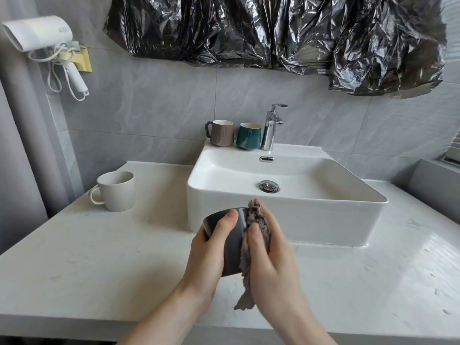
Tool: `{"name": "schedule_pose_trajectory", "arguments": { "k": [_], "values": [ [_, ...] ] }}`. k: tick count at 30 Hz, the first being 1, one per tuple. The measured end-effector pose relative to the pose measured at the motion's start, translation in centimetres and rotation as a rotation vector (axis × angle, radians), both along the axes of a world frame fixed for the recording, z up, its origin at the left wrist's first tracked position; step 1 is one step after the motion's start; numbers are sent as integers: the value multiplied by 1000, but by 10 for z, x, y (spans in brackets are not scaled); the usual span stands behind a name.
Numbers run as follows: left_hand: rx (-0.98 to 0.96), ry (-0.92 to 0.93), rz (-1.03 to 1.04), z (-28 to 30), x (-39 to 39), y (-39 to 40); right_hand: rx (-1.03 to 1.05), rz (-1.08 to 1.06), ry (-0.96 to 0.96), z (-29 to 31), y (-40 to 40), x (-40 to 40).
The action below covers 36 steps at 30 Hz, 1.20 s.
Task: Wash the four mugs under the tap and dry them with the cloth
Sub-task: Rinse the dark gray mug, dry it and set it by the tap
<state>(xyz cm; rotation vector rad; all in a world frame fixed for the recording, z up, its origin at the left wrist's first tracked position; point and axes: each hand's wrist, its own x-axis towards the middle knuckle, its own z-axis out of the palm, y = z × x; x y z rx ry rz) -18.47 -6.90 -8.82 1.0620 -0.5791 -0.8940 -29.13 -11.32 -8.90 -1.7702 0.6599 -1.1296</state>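
Worktop [99,265] carries the basin [286,220], and just before it we hold the dark grey mug [232,247] tipped on its side, mouth up-left. Our left hand [209,255] grips its body; our right hand [271,257] presses the grey cloth [258,220] against its right flank.

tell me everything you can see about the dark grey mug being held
The glossy dark grey ceramic-looking mug is held above the white countertop, in front of the white basin. It is tilted, its mouth turned up and to the left. No handle shows. The left hand grips its left side, thumb lying across the wall near the rim. The right hand presses a crumpled grey-brown cloth against its right side, and a tail of cloth hangs below.
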Motion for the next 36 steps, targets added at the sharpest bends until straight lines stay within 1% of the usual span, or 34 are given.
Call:
{"name": "schedule_pose_trajectory", "arguments": {
  "k": [3, 4, 5, 6, 7, 8, 9, 12, 13, 14, 15, 17, 18, 19, 22, 23, 24, 25, 26, 28, 30, 31, 32, 33, 34, 36],
  "values": [
    [-28, -40, -43, 6, 0, 1, -294, -20, 83, 3, 18, -1],
    [-23, -44, -42, 7, -1, 1, -323, -8, 72, 3, 13, -2],
    [-17, -44, -34, 6, -1, 1, -255, 19, 51, 6, 4, -2],
    [-7, -42, -28, 5, -1, 1, -111, 49, 18, 10, -6, 0],
    [-3, -46, -21, 3, -1, 1, 25, 64, 30, 14, -14, 1],
    [-8, -43, -7, 2, -1, 1, 89, 79, 19, 17, -14, 0],
    [-20, -38, 7, 4, 0, 1, 56, 76, 19, 16, -8, -1],
    [-66, -50, -5, 10, 0, 1, -320, -17, 101, 3, 19, 1],
    [-63, -61, -4, 10, -1, 1, -392, -27, 106, 0, 20, 2],
    [-49, -56, 6, 9, -1, 1, -374, -10, 86, -3, 14, 2],
    [-37, -53, 19, 7, -1, 1, -264, 8, 45, 2, 6, 1],
    [-17, -38, 39, 2, 0, 1, 56, 44, 3, 9, -8, 2],
    [-17, -30, 52, 1, 0, 0, 135, 63, -1, 10, -8, 2],
    [-18, -9, 64, 1, 1, -1, 98, 68, 25, 7, -1, 3],
    [-29, 74, 67, 4, 5, -5, -423, -40, 157, -12, 23, 7],
    [-31, 92, 61, 5, 5, -5, -566, -68, 182, -20, 24, 9],
    [-22, 93, 73, 5, 5, -5, -625, -63, 183, -25, 21, 8],
    [-15, 82, 98, 6, 5, -4, -617, -65, 166, -27, 18, 7],
    [-17, 75, 119, 5, 5, -4, -566, -65, 135, -27, 16, 4],
    [-38, 106, 147, 4, 6, -4, -326, -3, 87, -19, 17, 0],
    [-52, 162, 146, 4, 6, -3, -7, 46, -7, -11, 11, 1],
    [-71, 175, 148, 5, 6, -3, 98, 63, -96, -11, 8, 1],
    [-80, 181, 145, 7, 5, -3, 140, 71, -157, -11, 8, 2],
    [-75, 192, 142, 12, 3, -1, 122, 65, -171, -12, 12, 3],
    [-65, 208, 132, 14, 3, 0, 51, 42, -153, -13, 18, 4],
    [-53, 304, 2, 20, 2, 1, -244, -15, -95, -18, 23, 4]
  ]
}}
